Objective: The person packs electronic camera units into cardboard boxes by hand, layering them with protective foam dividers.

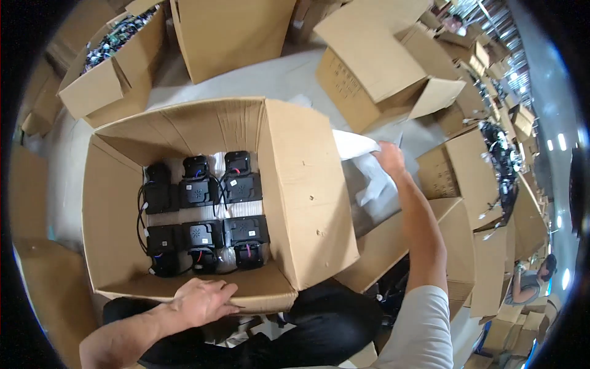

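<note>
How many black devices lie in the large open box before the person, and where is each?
6, in two rows of three. Far row: far-left device, far-middle device, far-right device. Near row: near-left device, near-middle device, near-right device. More could be hidden under the white packing.

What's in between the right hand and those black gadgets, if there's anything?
The big box gets in the way: its right wall and flap stand between them. The right hand is outside, holding a white sheet; the black gadgets sit inside. The top is open.
</note>
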Demonstrator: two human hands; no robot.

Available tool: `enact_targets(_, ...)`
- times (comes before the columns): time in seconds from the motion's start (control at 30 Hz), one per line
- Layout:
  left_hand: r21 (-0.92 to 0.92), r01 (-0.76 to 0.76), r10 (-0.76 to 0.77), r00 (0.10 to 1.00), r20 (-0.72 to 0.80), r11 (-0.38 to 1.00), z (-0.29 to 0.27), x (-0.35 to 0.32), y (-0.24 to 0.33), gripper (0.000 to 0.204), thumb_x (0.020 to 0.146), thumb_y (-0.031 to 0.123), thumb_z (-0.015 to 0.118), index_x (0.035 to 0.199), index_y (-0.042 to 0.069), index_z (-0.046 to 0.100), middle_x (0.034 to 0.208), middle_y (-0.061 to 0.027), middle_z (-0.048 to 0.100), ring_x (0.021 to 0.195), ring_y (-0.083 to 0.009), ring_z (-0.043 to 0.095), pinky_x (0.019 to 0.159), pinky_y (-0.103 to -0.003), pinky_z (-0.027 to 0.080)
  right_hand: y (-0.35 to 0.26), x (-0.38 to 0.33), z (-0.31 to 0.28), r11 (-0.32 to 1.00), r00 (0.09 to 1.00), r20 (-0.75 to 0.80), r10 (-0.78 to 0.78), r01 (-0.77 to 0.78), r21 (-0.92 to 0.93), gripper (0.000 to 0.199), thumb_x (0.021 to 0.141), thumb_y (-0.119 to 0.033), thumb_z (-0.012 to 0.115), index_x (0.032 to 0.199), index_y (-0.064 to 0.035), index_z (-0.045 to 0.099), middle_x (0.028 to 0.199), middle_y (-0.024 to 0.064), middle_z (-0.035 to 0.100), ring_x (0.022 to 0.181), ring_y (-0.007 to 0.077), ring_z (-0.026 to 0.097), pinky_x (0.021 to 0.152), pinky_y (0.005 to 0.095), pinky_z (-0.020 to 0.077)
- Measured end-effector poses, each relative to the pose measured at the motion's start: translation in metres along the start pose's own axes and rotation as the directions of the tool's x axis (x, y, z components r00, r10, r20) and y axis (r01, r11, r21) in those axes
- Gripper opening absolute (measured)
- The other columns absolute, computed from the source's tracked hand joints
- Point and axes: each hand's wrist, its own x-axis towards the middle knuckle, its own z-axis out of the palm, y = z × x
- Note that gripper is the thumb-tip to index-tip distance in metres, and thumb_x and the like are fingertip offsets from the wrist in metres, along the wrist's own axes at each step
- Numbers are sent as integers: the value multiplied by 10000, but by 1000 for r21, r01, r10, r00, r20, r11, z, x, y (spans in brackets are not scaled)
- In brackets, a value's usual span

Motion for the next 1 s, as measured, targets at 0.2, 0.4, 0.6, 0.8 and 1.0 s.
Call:
enact_targets(0.2,134,-32,42,996,-76,990,16,-7,9,437,941,448,624,1085,36,598,942,-170,698,893,-366,694,757,-473,560,12,-59,-195,930,973,-227,49,39,367,290,912,-259,659,1070,-21,706,965,210,727,883,376,699,789,441,535)
enact_targets(0.4,-63,-244,154,772,-617,968,7,-10,23,560,954,397,631,1305,-32,556,1220,-272,607,1146,-425,595,974,-476,497,-103,-151,-324,664,970,-240,43,152,732,536,998,-427,600,1076,99,672,903,100,713,859,149,628,785,344,518)
enact_targets(0.6,-372,-606,-104,430,-897,703,-89,-20,104,693,962,437,644,1366,-105,494,1290,-264,605,1193,-326,601,987,-408,488,-192,-219,-368,575,969,-196,-153,248,779,772,1009,-625,452,1215,102,607,1139,126,680,1056,173,595,909,343,482)
enact_targets(0.8,-564,-786,-143,546,-826,254,-127,-77,129,621,997,442,615,1359,-57,537,1130,-124,659,1017,-166,628,900,-321,519,-251,-242,-368,299,927,-133,-350,245,922,790,1034,-627,357,1275,94,573,1213,146,658,1117,199,595,952,339,469)
enact_targets(1.0,-507,-778,-148,490,-859,371,-116,-108,121,571,1001,416,621,1324,-52,563,1118,-97,659,977,-149,626,867,-324,526,-277,-245,-364,434,911,-106,-398,289,853,844,1023,-655,331,1282,115,559,1219,148,658,1115,211,603,974,351,466)
